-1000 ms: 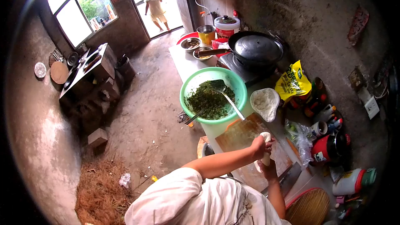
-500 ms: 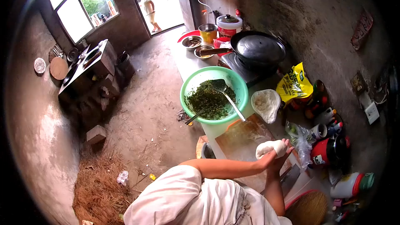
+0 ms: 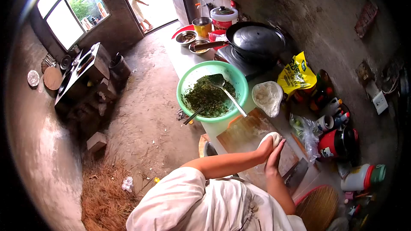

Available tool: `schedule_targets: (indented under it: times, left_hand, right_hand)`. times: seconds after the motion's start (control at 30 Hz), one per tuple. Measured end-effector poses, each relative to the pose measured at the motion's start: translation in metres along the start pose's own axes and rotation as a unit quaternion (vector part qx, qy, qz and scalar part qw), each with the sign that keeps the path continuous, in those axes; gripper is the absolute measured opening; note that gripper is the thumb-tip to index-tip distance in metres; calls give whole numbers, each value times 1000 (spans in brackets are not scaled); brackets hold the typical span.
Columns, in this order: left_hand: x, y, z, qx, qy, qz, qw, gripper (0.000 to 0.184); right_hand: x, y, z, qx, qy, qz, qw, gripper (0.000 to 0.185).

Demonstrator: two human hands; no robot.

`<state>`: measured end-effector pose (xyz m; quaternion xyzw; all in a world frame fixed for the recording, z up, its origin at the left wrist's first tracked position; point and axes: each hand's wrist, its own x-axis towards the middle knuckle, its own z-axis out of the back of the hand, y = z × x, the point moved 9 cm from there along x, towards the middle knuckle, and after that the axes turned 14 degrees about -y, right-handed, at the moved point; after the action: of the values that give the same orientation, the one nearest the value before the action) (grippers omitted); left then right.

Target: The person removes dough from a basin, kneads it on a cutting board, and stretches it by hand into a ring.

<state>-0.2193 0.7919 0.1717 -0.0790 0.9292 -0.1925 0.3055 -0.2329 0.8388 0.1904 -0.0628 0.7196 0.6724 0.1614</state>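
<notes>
A lump of white dough (image 3: pixel 274 137) is held between my two hands above the floured wooden board (image 3: pixel 246 132). My left hand (image 3: pixel 264 148) is closed round its left side. Against its right side presses my right hand (image 3: pixel 275 156), fingers together. Beyond the board, a green bowl (image 3: pixel 183 86) holds a dark green chopped mixture, with a metal spatula (image 3: pixel 233 101) and chopsticks (image 3: pixel 195 114) in it. White flour fills a pale dish (image 3: pixel 268 97). A cleaver (image 3: pixel 295 174) lies beside the board, near my right forearm.
A lidded black pan (image 3: pixel 259 40) sits on a stove behind the bowl. Along the wall stand a yellow bag (image 3: pixel 297 75), bottles and a red pot (image 3: pixel 332 146). A round woven tray (image 3: pixel 317 209) is at the lower right. A person (image 3: pixel 139 10) is outside the doorway.
The dough went from a long upright piece to a rounder lump, moved right, then came back left between my hands. The person outside has moved left. The view has shifted slightly.
</notes>
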Motion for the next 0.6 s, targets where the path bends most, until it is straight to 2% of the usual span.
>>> schedule_targets:
  times: [0.03, 0.1, 0.13, 0.2, 0.23, 0.27, 0.33, 0.4, 0.43, 0.47, 0.5, 0.57, 0.6]
  left_hand:
    - [15, 19, 25, 10, 4, -25, 1000, 23]
    - [-11, 27, 14, 117, -58, 85, 988, 37]
    - [-40, 7, -7, 63, -88, 40, 993, 43]
    - [-8, 23, 14, 117, -45, 36, 992, 47]
    - [10, 27, 8, 22, 69, 62, 995, 47]
    - [9, 21, 1, 22, 69, 65, 995, 47]
    - [-5, 5, -7, 30, 17, 75, 997, 48]
    - [-28, 3, -13, 142, 63, 7, 988, 48]
    - [-47, -5, -31, 188, 87, -14, 978, 58]
    - [-45, -6, -28, 214, 68, -68, 972, 59]
    - [-43, -15, -26, 350, 44, -58, 934, 59]
    - [8, -13, -2, 265, 39, -142, 953, 55]
    - [7, -8, -2, 267, 42, -136, 953, 55]
  right_hand:
    - [2, -1, -1, 33, 17, -89, 995, 78]
    - [32, -16, 7, 100, 65, -192, 974, 85]
    - [29, -6, 10, 118, 35, -207, 971, 86]
    - [41, -36, 14, 82, 75, -190, 976, 86]
    - [9, -17, 15, -6, 35, -155, 987, 81]
    - [19, -32, 17, -7, 32, -155, 987, 81]
    - [60, -71, 17, -113, 33, 5, 993, 78]
    - [31, -5, 15, -164, 24, 122, 979, 73]
    - [24, 15, 16, -69, 34, 37, 996, 73]
    - [20, 17, 16, 27, 42, -48, 998, 73]
    - [20, 3, 9, 56, 77, -90, 991, 72]
    - [19, -22, 11, -6, 42, -114, 993, 81]
    - [40, -45, 9, -50, 46, -30, 997, 78]
